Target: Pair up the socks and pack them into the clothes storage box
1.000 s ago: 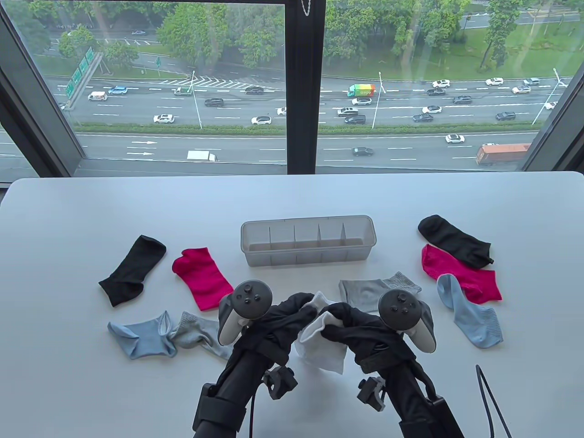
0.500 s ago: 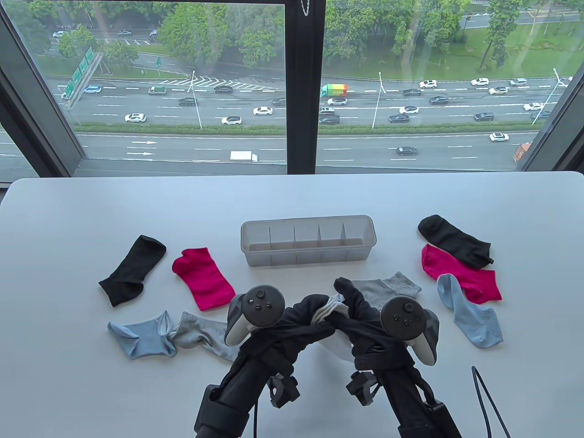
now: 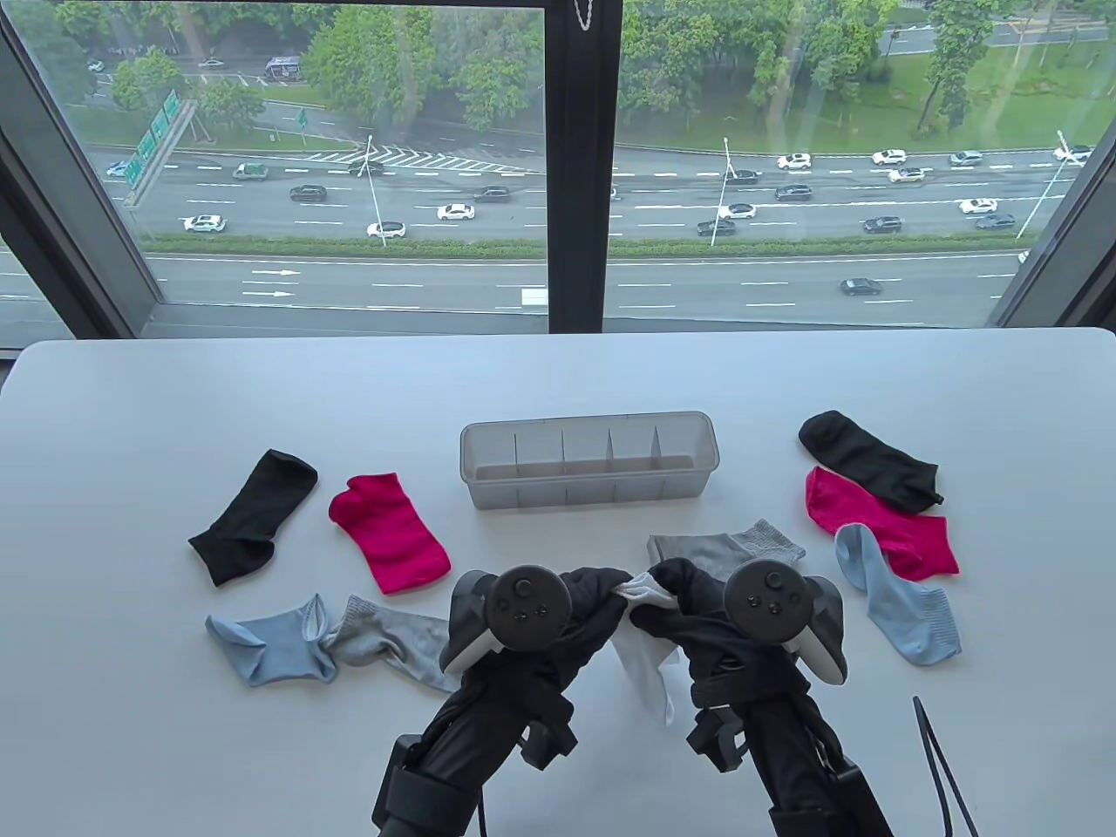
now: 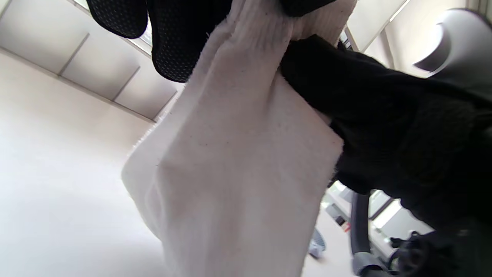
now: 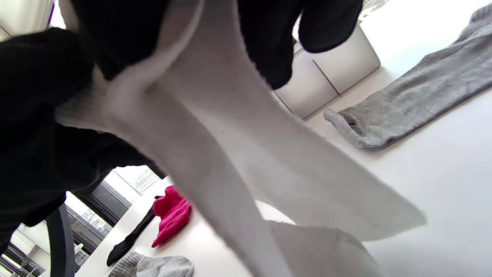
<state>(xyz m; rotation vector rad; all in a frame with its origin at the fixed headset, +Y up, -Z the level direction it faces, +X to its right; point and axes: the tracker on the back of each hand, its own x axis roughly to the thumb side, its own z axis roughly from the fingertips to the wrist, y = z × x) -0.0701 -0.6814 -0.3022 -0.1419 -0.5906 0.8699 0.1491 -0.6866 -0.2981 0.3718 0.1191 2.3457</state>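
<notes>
- Near the front middle of the white surface (image 3: 131, 418), both hands meet over the white socks (image 3: 647, 667); the left hand (image 3: 586, 606) and the right hand (image 3: 676, 602) each pinch the ribbed cuff end, fingertips nearly touching, and the rest of the fabric hangs down between the forearms.
- The left wrist view shows the white cloth (image 4: 230, 161) hanging from the gloved fingers (image 4: 173, 42), with the right glove pressed against its edge.
- In the right wrist view the white fabric (image 5: 230, 134) appears as two layers that spread apart lower down.
- The clear storage box (image 3: 589, 497), with its dividers, stands behind the hands at the middle of the surface; no sock shows in its compartments.
- One grey sock (image 3: 724, 549) lies just beyond the right hand, between it and the box.
- On the right, a black sock (image 3: 867, 459), a magenta sock (image 3: 881, 520) and a light blue sock (image 3: 898, 606) overlap in a loose row.
- On the left lie another black sock (image 3: 253, 516) and another magenta sock (image 3: 388, 532), close together but apart.
- Nearer the front left, a second light blue sock (image 3: 270, 641) touches a second grey sock (image 3: 388, 645), whose far end runs under the left hand's tracker (image 3: 523, 606).
</notes>
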